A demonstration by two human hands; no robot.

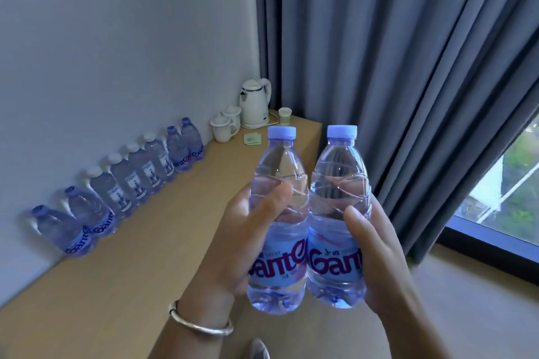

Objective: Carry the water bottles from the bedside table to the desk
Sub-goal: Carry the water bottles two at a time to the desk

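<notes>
I hold two clear water bottles with blue caps upright and side by side in front of me. My left hand point(233, 236) grips the left bottle point(278, 172) around its middle. The right bottle point(338, 172) sits in the grip of my right hand point(376, 245). Both bottles hang in the air above the near right part of the wooden desk point(122, 277). A row of several more water bottles point(131, 183) stands on the desk along the wall.
At the desk's far end stand a white kettle point(254, 103), two white lidded mugs point(223, 127), a small cup point(285, 115) and green packets point(253, 139). Grey curtains point(393, 67) hang to the right, with a window point(507, 192) beyond. A silver bangle point(198, 325) circles my left wrist.
</notes>
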